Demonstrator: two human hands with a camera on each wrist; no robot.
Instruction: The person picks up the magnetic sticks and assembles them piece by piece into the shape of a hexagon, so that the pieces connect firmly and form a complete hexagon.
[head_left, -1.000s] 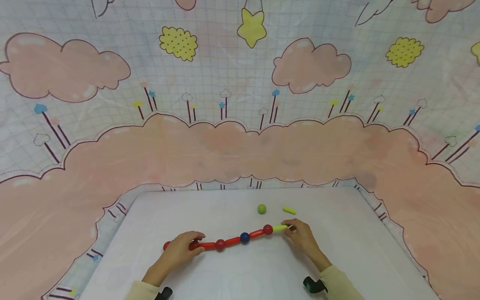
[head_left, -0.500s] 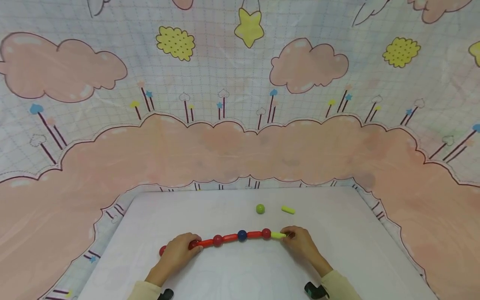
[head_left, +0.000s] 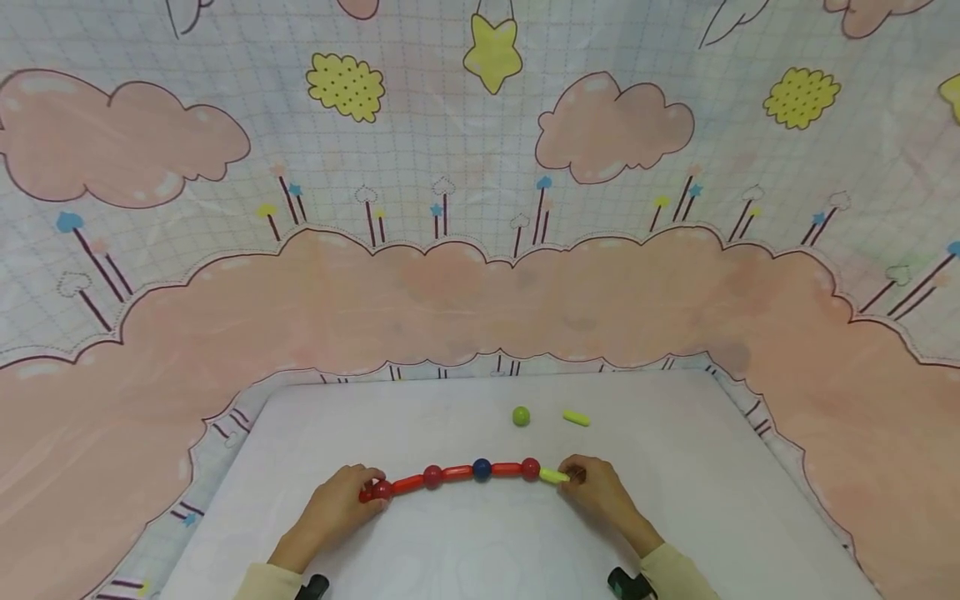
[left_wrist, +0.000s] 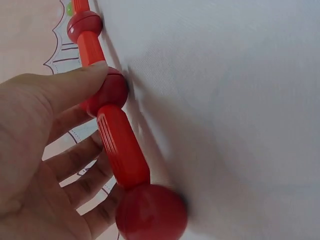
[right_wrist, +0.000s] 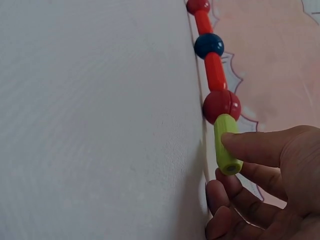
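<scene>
A chain of red balls [head_left: 432,477], red rods [head_left: 457,473] and one blue ball [head_left: 482,470] runs in a slight arch between both hands. My left hand [head_left: 333,504] grips it near its left end. In the left wrist view the thumb presses a red ball [left_wrist: 114,92], with fingers behind; a red rod [left_wrist: 122,147] and a larger-looking end ball [left_wrist: 151,212] extend past it. My right hand [head_left: 600,492] pinches the yellow-green rod [right_wrist: 226,142] at the right end, thumb on its side. That rod joins a red ball [right_wrist: 222,106], and its outer end is bare.
A loose green ball [head_left: 521,416] and a loose yellow-green rod [head_left: 576,418] lie on the white table [head_left: 465,550] beyond the chain. A cloud-patterned cloth [head_left: 450,308] hangs behind and around the table.
The left hand has slid left along the chain, uncovering the red ball. The right hand has come a little nearer the person, lowering the chain's right end.
</scene>
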